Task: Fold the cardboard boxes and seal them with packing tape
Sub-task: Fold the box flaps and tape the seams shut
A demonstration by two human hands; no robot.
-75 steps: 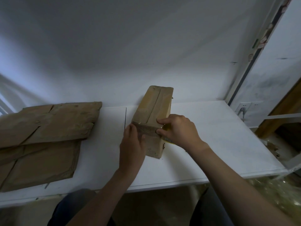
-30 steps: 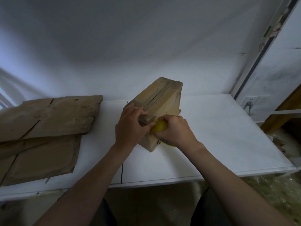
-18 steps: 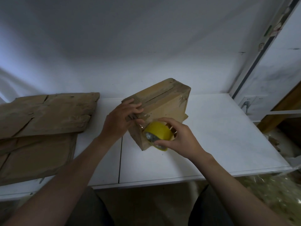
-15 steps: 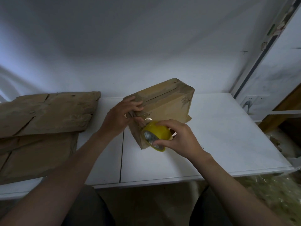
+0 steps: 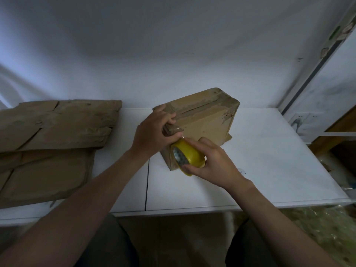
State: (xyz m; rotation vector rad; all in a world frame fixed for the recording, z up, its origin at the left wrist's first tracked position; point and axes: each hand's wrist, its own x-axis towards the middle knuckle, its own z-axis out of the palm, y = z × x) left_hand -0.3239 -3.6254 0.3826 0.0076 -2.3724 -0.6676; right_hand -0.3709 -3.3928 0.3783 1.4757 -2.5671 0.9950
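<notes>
Here, left grip (image 5: 154,132) clasps box (image 5: 206,120) corner, right grip (image 5: 216,163) curls round tape roll (image 5: 191,156)

White table (image 5: 269,170) against white wall (image 5: 173,45); wall socket (image 5: 300,120) at right; crinkled plastic (image 5: 317,228) on floor.

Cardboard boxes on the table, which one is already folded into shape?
The box that the left hand grips: it stands as a closed block, while the others lie unfolded in a flat stack on the left.
</notes>
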